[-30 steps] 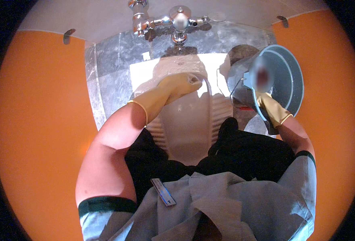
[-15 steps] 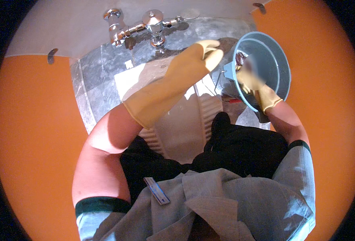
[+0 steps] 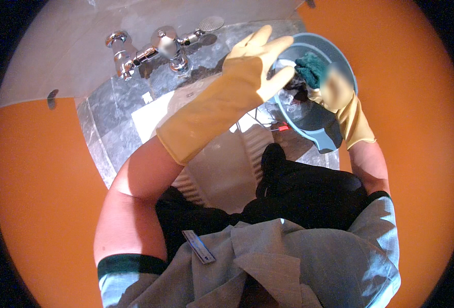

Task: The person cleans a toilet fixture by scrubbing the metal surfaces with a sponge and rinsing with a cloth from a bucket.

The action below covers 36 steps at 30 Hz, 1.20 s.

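Note:
My left hand (image 3: 260, 59) wears a long yellow rubber glove. Its fingers are spread beside the left rim of a blue bucket (image 3: 276, 110), with nothing seen between them; whether they touch the rim I cannot tell. Inside the bucket are a dark green scouring pad or cloth (image 3: 310, 66) and some dark, crumpled-looking items (image 3: 296, 92). My right hand (image 3: 340, 100), gloved in yellow too, reaches over the right rim into the bucket. A blur covers much of it, hiding how its fingers are placed and anything in them.
A ceramic squat toilet (image 3: 219, 167) with ribbed footrests lies below, between my dark-clad legs. Chrome flush pipework (image 3: 168, 43) stands at the back wall on grey marbled tiles (image 3: 116, 118). A small red object (image 3: 283, 127) sits left of the bucket. Orange surfaces (image 3: 37, 205) flank both sides.
My left fingers have gone from bunched to spread, and that hand has moved to the bucket's rim. The bucket is turned differently, showing its green contents. The whole view has shifted slightly.

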{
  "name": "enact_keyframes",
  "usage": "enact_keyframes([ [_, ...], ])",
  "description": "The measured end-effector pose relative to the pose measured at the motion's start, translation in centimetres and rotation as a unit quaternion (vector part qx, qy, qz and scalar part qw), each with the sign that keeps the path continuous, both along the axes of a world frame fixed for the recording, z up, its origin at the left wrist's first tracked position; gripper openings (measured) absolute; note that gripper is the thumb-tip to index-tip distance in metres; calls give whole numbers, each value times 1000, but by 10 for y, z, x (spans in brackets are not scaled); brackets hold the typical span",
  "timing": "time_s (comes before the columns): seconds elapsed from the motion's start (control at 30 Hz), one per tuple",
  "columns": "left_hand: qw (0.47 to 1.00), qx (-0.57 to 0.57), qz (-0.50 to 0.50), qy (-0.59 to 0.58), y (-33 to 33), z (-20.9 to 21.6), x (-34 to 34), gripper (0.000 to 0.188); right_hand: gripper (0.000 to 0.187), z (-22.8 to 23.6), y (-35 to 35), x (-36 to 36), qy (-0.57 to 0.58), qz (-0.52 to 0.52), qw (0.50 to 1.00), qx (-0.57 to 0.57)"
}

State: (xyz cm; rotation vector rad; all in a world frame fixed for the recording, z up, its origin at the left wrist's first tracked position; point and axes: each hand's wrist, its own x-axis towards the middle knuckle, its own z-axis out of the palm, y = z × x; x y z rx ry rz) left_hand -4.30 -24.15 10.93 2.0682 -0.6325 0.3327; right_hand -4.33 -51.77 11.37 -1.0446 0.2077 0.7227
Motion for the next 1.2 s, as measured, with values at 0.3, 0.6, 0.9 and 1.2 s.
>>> enact_keyframes([
  [0.3, 997, 74, -14, -24, -23, -14, 4, 52, 24, 13, 11, 2, -7, 38, 999, -31],
  [0.6, 997, 55, -34, 48, -15, -11, -7, 62, 22, 57, 33, 19, -319, 206, 743, -551],
  [0.9, 966, -98, -45, 235, 57, 11, 3, 35, 55, 103, 140, 59, -423, 292, 720, -466],
  [1.2, 851, -286, -1, 439, 161, -50, 19, 10, 21, -43, 269, 75, -156, -65, 980, -109],
])
